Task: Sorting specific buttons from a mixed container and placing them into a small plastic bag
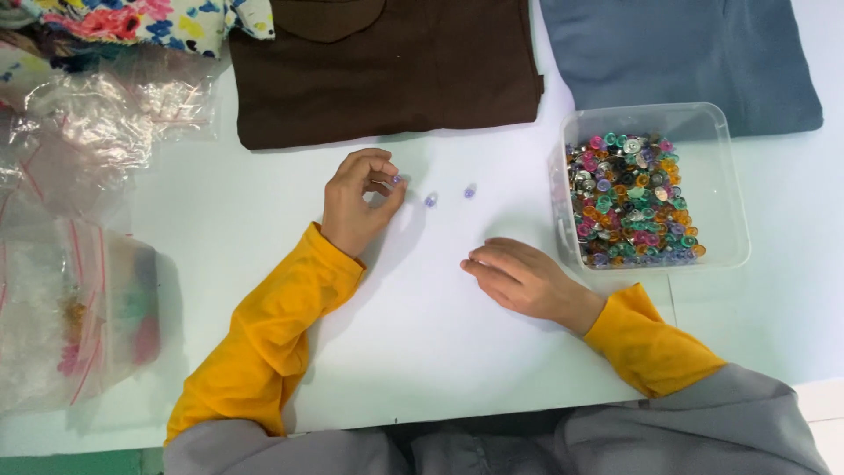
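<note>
My left hand (356, 200) rests on the white table (422, 334), its thumb and fingers pinched on a small purple bead (396, 179). Two more purple beads (431, 200) (469, 191) lie in a row just to its right. My right hand (523, 277) lies flat on the table, fingers together and pointing left, holding nothing. It sits beside a clear plastic box (730, 189) filled with several small beads (629, 207) of many colours. Both arms wear yellow sleeves.
A folded brown cloth (387, 70) lies at the back centre, a folded blue-grey cloth (686, 57) at the back right, a flowered fabric (132, 22) at the back left. Clear zip bags (79, 264) pile along the left edge.
</note>
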